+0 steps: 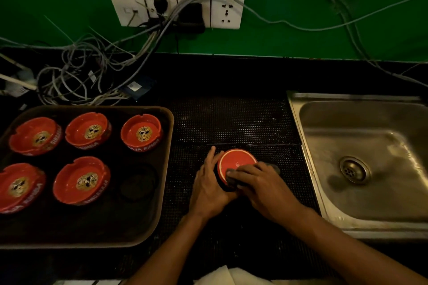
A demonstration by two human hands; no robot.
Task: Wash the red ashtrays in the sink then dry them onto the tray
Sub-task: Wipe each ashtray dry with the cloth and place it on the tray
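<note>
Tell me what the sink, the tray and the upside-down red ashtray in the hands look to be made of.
Sink basin: stainless steel by the look, brushed and dull, with smeared highlights and a metal drain.
Brown rectangular tray: probably moulded plastic, matte; the rounded rolled rim suggests it.
Upturned round red ashtray: glossy red, likely glazed ceramic or melamine; the sheen alone cannot settle it.

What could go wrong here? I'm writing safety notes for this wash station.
The ashtray, tilted on edge between the left hand and the right hand with its cloth, could slip onto the mat. Drips could reach the loose cables beside the tray.
</note>
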